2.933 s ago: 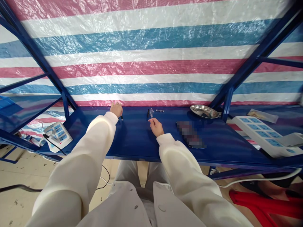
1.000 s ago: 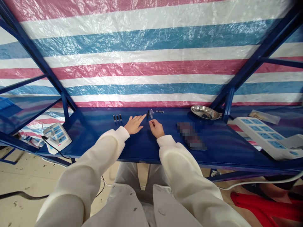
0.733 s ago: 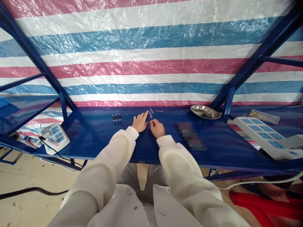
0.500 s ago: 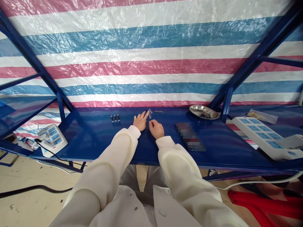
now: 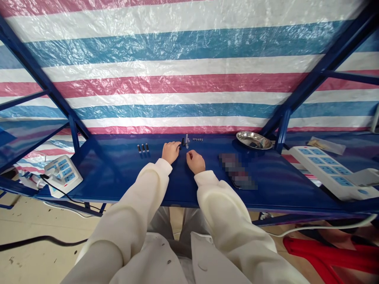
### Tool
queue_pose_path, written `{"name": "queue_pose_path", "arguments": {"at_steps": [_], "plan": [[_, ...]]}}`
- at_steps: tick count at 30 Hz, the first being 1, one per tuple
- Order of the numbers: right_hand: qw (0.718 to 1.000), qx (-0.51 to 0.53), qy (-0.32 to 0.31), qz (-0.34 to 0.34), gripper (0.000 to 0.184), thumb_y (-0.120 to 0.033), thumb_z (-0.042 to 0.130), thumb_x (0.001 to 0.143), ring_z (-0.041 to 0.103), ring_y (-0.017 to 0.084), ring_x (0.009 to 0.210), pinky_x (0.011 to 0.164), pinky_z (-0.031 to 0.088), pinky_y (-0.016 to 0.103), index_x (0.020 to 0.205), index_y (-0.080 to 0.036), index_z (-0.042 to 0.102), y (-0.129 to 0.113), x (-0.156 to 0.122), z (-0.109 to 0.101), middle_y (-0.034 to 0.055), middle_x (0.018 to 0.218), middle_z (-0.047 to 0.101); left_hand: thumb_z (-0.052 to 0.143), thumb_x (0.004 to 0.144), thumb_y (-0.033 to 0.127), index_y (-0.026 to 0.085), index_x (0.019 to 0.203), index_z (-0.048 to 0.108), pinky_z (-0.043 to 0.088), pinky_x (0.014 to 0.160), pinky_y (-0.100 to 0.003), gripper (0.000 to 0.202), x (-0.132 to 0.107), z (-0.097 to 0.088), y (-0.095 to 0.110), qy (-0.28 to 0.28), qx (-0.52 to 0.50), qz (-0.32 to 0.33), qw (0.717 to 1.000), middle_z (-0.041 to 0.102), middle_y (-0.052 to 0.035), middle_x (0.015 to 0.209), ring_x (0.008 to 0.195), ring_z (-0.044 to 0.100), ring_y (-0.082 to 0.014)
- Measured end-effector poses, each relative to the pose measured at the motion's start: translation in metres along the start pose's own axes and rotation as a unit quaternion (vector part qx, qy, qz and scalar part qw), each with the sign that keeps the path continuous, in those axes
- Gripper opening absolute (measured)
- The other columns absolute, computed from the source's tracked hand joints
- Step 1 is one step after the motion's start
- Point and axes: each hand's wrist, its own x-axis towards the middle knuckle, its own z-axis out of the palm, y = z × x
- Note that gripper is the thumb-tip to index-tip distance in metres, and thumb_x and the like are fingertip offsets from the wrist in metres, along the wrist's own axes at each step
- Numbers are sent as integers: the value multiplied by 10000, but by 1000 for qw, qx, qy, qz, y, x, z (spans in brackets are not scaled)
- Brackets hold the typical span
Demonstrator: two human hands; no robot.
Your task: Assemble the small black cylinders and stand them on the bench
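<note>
My left hand (image 5: 171, 152) lies palm down on the blue table, fingers stretched out. Its fingertips are beside small black parts (image 5: 182, 142); whether they touch is too small to tell. Just right of these lie small clear plastic pieces (image 5: 187, 139). My right hand (image 5: 196, 161) rests nearer to me with curled fingers; anything inside them is hidden. Beyond it runs a row of several small metal pieces (image 5: 197, 139), perhaps springs. Left of my left hand, three short black-and-silver cylinders (image 5: 143, 148) form a row.
A shiny metal dish (image 5: 254, 141) stands at the back right. A blurred-out dark object (image 5: 237, 171) lies right of my right hand. White power strips sit at the left (image 5: 65, 173) and right (image 5: 331, 169). Blue frame posts (image 5: 284, 130) and striped sheeting (image 5: 177, 86) border the table (image 5: 118, 169).
My left hand has drawn back slightly left, uncovering the black parts and more of the clear pieces. My right hand stays in about the same place, still curled.
</note>
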Motion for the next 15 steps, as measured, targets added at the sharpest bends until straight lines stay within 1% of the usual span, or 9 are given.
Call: {"name": "queue_pose_path", "arguments": {"at_steps": [3,5,7,11,15], "plan": [[1000,-13,10,1,184,-254,445,836,568,196,781,653,380,275,872,-177,608,4,5,5,72,787,641,496,844,189,194,989,650,451,804,-327,212,-12,-5,-6,58,-96,-36,993,698,-51,951,864,628,-186],[999,-24,21,13,199,-264,462,833,564,212,840,701,394,294,919,-158,607,5,10,8,91,839,637,524,832,210,189,937,655,475,772,-300,170,-22,-5,-11,96,-163,-62,980,702,-45,896,791,633,-163],[999,-36,25,31,229,-278,486,830,557,228,897,739,398,311,972,-142,604,5,16,11,113,904,631,539,818,220,189,891,653,489,737,-279,139,-32,-2,-14,122,-218,-87,964,698,-37,850,738,630,-146],[996,-57,19,66,273,-305,536,816,542,266,980,782,398,348,1013,-130,607,2,26,15,142,996,619,543,802,234,187,838,640,475,625,-240,114,-43,2,-14,135,-286,-109,943,687,-25,800,693,620,-129],[994,-63,23,82,265,-326,563,799,539,288,995,786,397,376,978,-139,624,2,34,18,161,1035,612,553,783,226,174,823,629,446,550,-220,100,-44,2,-12,130,-321,-123,930,673,-28,760,647,604,-120]]}}
